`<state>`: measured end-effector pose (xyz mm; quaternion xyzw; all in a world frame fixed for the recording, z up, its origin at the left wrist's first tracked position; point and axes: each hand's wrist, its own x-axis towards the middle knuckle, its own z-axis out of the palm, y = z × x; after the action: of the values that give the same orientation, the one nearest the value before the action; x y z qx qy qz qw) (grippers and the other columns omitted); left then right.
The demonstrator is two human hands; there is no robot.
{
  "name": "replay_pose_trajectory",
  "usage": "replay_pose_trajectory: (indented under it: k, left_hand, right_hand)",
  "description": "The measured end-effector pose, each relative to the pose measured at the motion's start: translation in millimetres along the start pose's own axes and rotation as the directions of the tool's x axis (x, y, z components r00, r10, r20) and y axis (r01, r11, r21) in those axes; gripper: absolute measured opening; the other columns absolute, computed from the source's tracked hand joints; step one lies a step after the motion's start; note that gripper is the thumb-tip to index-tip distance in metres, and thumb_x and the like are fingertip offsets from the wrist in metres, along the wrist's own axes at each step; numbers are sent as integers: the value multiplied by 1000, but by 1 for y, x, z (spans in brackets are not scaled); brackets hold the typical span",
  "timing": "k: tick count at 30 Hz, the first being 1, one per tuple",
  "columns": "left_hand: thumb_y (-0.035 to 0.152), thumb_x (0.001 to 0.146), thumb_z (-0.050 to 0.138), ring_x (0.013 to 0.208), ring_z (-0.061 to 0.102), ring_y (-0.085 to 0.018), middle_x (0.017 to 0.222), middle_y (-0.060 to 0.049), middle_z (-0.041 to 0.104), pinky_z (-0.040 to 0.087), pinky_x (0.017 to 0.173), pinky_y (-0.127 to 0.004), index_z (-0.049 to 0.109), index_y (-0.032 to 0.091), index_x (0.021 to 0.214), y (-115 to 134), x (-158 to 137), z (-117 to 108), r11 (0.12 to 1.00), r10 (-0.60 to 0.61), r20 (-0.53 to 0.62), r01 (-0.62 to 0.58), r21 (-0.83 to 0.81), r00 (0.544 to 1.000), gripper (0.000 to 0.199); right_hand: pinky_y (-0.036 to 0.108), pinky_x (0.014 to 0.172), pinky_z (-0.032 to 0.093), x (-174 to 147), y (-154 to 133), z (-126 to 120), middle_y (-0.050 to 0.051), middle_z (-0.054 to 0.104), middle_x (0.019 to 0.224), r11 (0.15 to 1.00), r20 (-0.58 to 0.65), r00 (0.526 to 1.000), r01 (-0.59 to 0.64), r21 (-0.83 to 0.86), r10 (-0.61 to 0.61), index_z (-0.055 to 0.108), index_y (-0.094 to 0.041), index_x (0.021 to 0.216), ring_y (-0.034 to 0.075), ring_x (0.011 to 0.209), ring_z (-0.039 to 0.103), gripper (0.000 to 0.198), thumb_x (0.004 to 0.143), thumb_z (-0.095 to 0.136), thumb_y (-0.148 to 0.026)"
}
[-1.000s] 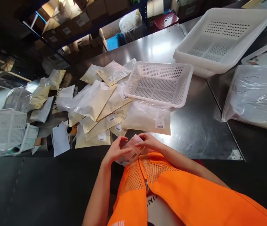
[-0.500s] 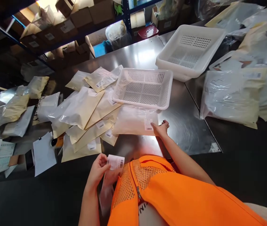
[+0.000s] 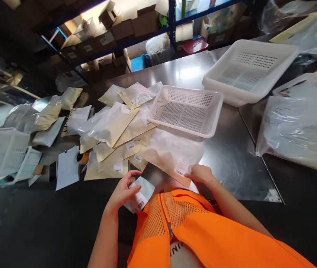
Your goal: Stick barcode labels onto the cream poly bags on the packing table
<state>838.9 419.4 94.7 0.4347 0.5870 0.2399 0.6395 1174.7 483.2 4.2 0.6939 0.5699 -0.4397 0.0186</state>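
Note:
My left hand (image 3: 123, 190) is closed on a strip of barcode labels (image 3: 144, 191), held low in front of the orange vest. A pale, translucent plastic mailing bag (image 3: 172, 147) lies tilted on the metal table, its near corner lifted a little. My right hand (image 3: 201, 174) pinches that bag at its near right corner, beside a barcode label (image 3: 181, 167) on the bag. Just behind the bag sits a white perforated basket (image 3: 185, 128). To its left spreads a pile of similar mailing bags (image 3: 116, 123), several with barcode labels.
Two nested white trays (image 3: 247, 97) stand at the back right, near more filled plastic bags (image 3: 295, 130). At left are a white sheet of paper (image 3: 67, 169), an orange-black tape roll (image 3: 82, 158) and white baskets (image 3: 5, 149). A shelf with cardboard boxes (image 3: 106, 39) runs behind the table (image 3: 225, 160).
My right hand has drawn the bag's right corner toward me, turning the bag. The label strip in my left hand has swung over. The camera view has shifted left.

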Motion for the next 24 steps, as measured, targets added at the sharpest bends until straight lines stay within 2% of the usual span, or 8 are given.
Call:
replay_pose_trajectory:
  k: [4, 7, 9, 10, 13, 16, 20, 24]
  left_hand:
    - [33, 80, 69, 61, 36, -9, 70, 7, 38, 30, 57, -20, 53, 22, 123, 30, -1, 3, 975, 83, 111, -103, 195, 990, 47]
    - [30, 81, 67, 63, 41, -9, 73, 6, 45, 33, 57, -20, 53, 24, 127, 50, 0, 9, 943, 104, 213, -164, 288, 971, 48]
    - [30, 81, 67, 71, 50, -11, 80, 3, 55, 38, 62, -21, 51, 25, 129, 58, -1, 11, 928, 120, 258, -201, 314, 959, 50]
    - [30, 81, 67, 72, 52, -12, 81, 3, 57, 40, 63, -21, 51, 25, 130, 60, -2, 10, 921, 120, 264, -207, 331, 957, 52]
    - [35, 84, 63, 64, 52, -11, 73, 4, 57, 38, 57, -21, 51, 24, 130, 59, -8, 5, 896, 72, 174, -140, 422, 982, 49]
    - [43, 88, 55, 60, 51, -11, 68, 3, 57, 35, 52, -21, 62, 19, 109, 51, -14, 0, 869, 3, 17, -11, 495, 1000, 32]
    - [37, 88, 51, 56, 42, -9, 60, 3, 52, 26, 49, -21, 59, 16, 69, 38, -18, 4, 822, 39, -7, -28, 568, 999, 30]
    - [34, 85, 52, 56, 41, -9, 58, 3, 51, 27, 52, -21, 59, 15, 65, 28, -14, 7, 867, 112, -19, -88, 490, 994, 28]
  right_hand:
    - [51, 89, 45, -32, -42, -8, 17, 69, 96, 939, 8, 941, 339, -62, -339, 73, -16, 87, 36, 99, 62, 45, 84, 61, -60]
    - [38, 98, 43, -33, -91, -6, 9, 59, 129, 593, 122, 587, 745, 306, -800, 56, -23, 133, 27, 117, 54, 67, 82, 62, -66]
    - [30, 87, 46, -26, -119, -1, 6, 64, 118, 440, 297, 328, 735, 516, -897, 58, -21, 129, 22, 104, 58, 72, 76, 66, -68]
    - [27, 75, 46, -22, -131, 2, 3, 66, 99, 443, 388, 254, 712, 545, -886, 65, -18, 115, 18, 88, 59, 64, 74, 68, -68]
    - [23, 50, 28, -13, -151, 10, -6, 44, 57, 520, 525, 243, 706, 481, -816, 59, -15, 67, 8, 54, 37, 54, 71, 69, -69]
    - [24, 48, 22, -13, -159, 15, -7, 34, 53, 509, 518, 264, 753, 417, -814, 49, -16, 57, 7, 52, 29, 57, 76, 65, -67]
    - [26, 52, 23, -23, -158, 26, -4, 44, 52, 366, 425, 223, 884, 291, -877, 55, -16, 58, 7, 50, 31, 43, 90, 58, -44]
    - [30, 57, 26, -40, -144, 42, 0, 61, 58, 138, 134, 134, 990, 20, -982, 66, -18, 70, 10, 50, 43, 34, 96, 50, -30]
